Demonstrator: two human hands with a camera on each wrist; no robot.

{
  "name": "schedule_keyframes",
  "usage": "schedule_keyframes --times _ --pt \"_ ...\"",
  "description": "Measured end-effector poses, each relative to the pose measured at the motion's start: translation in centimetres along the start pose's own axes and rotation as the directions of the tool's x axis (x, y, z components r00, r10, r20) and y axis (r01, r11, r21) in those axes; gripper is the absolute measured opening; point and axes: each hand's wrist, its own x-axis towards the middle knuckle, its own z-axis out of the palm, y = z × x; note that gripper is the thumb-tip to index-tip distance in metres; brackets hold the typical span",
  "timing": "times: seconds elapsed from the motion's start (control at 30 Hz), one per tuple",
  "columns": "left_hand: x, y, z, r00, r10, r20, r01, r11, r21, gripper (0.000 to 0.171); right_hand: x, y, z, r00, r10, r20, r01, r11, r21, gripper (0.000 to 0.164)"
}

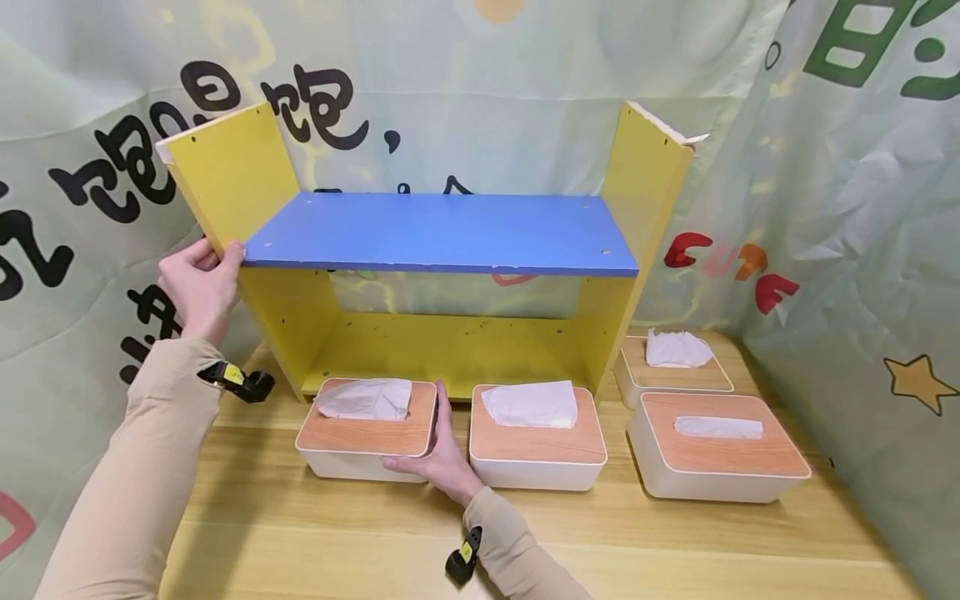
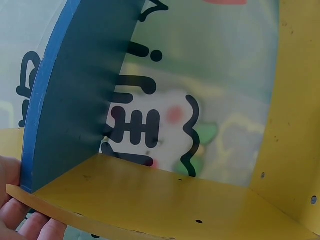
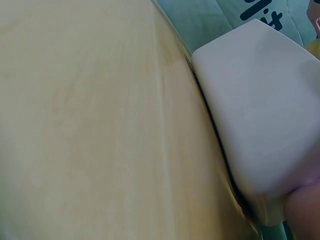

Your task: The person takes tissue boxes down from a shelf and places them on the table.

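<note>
A yellow shelf unit (image 1: 450,354) with a blue middle board (image 1: 442,229) stands on the wooden table. My left hand (image 1: 198,287) grips its left side panel (image 1: 232,175) where the blue board meets it. In the left wrist view, the fingers (image 2: 35,225) curl around the panel's edge. In front of the shelf's left half sits a white tissue box (image 1: 337,465) with a wood-look lid and a tissue sticking out. My right hand (image 1: 447,462) holds this box at its front right corner, thumb across the front wall and fingers along the right side.
A second tissue box (image 1: 536,475) stands just right of my right hand. Two more, a front one (image 1: 712,487) and a back one (image 1: 637,375), stand right of the shelf. Printed cloth (image 1: 465,67) hangs behind and at both sides of the table (image 1: 337,533).
</note>
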Motion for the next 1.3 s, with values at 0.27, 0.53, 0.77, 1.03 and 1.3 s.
schedule_keyframes --times 0.27,0.53,0.77,1.03,1.3 --pt "0.0 0.1 0.1 1.000 -0.002 0.005 0.002 1.000 -0.003 0.045 0.0 0.1 -0.1 1.000 0.005 0.000 -0.005 1.000 0.014 0.136" --pt "0.0 0.0 0.2 1.000 -0.002 0.005 0.002 1.000 -0.013 0.045 0.0 0.0 -0.1 1.000 0.004 -0.018 -0.004 1.000 0.000 0.138" --pt "0.0 -0.1 0.3 1.000 -0.017 0.000 0.017 0.998 -0.056 0.044 -0.1 -0.2 0.0 1.000 -0.001 -0.022 0.001 1.000 0.025 0.137" --pt "0.0 -0.4 0.3 1.000 0.002 -0.021 -0.004 0.998 -0.061 0.040 -0.5 -1.6 0.5 0.993 0.063 -0.103 -0.066 0.997 -0.032 0.129" --pt "-0.6 -0.7 0.6 0.998 0.061 -0.022 -0.061 0.998 -0.005 0.035 -1.0 -3.5 1.0 0.981 0.099 -0.167 -0.098 0.995 0.009 0.111"
